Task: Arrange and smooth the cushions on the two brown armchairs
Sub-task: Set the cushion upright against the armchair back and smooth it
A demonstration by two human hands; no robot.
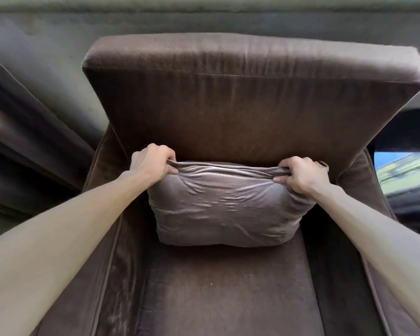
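Note:
A brown armchair (228, 287) fills the view, with its thick back cushion (247, 98) leaning upright. A smaller, shiny grey-brown throw cushion (223, 207) stands on the seat against the back cushion, its fabric wrinkled. My left hand (150, 163) pinches the cushion's top left corner. My right hand (301, 174) pinches its top right corner. Both hands pull the top edge taut between them. A ring shows on my right hand.
Dark brown curtains (34, 117) hang to the left and behind the chair. The chair's left arm (102, 238) and right arm (364, 190) flank the seat. A bright window strip (405, 170) shows at the right.

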